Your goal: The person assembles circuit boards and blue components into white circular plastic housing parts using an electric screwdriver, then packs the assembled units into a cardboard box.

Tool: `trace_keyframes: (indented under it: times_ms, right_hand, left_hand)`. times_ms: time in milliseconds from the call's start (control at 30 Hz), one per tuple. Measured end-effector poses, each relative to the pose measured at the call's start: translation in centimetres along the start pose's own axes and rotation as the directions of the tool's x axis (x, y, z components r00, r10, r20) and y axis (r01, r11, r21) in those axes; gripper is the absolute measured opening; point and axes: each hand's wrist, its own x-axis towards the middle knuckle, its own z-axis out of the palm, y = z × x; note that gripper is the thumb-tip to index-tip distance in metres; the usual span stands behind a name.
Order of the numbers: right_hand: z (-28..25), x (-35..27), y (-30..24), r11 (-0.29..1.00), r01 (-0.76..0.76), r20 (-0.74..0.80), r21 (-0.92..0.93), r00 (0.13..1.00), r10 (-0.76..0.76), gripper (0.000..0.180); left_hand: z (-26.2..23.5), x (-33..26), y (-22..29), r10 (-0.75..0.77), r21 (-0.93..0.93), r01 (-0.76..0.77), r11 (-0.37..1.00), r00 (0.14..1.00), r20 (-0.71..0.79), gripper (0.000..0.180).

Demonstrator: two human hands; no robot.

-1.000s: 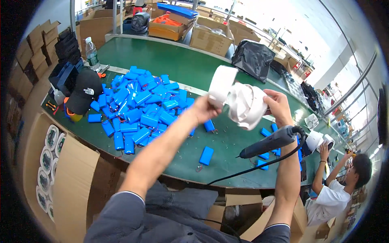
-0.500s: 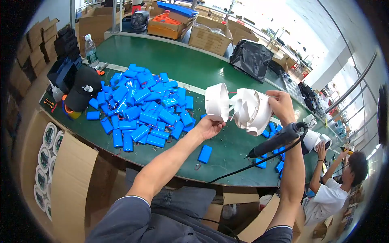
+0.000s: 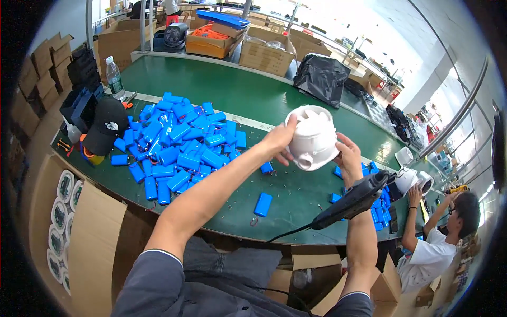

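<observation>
Both your hands clamp the white plastic housing (image 3: 312,138), held up above the green table (image 3: 248,95): your left hand (image 3: 279,143) grips its left side, your right hand (image 3: 348,158) its right. A black power screwdriver (image 3: 355,199) hangs just below your right wrist, and blue battery packs (image 3: 177,145) lie heaped on the table to the left.

We've got the battery pack pile (image 3: 179,142) on the table's (image 3: 253,95) left half, cap (image 3: 105,132) and water bottle (image 3: 114,78) left of it, cardboard boxes (image 3: 264,53) behind, bag (image 3: 322,79) back right, and one stray pack (image 3: 262,204) near the front edge.
</observation>
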Motion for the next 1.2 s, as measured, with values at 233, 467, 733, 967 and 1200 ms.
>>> trace_keyframes:
  times_ms: [233,467,733,967,1200]
  right_hand:
    - [-1.0,7.0,2.4,0.921,-0.022,0.000,0.389,1.000,0.024,0.041]
    - [0.0,16.3,6.5,0.919,-0.041,-0.089,0.392,0.993,0.082,0.041]
    - [2.3,25.1,14.8,0.821,-0.064,-0.145,0.567,0.974,0.176,0.049]
    - [-1.3,25.7,15.8,0.942,-0.129,-0.431,0.311,0.864,0.261,0.030]
    - [-8.8,19.0,9.4,0.855,-0.189,-0.206,-0.483,0.974,0.098,0.040]
  left_hand:
    - [-4.7,-4.6,4.0,0.148,0.117,-0.136,0.984,0.984,-0.095,0.083]
    - [-15.9,-20.2,2.0,0.139,0.257,-0.070,0.964,0.956,-0.258,0.056]
    - [-21.1,-38.5,-1.8,0.092,0.167,0.108,0.980,0.498,-0.862,0.048]
    - [-20.4,-44.1,-3.5,0.016,0.116,0.247,0.962,0.373,-0.928,0.048]
    - [-23.3,-36.1,-3.3,0.081,0.354,0.265,0.897,0.688,-0.721,0.047]
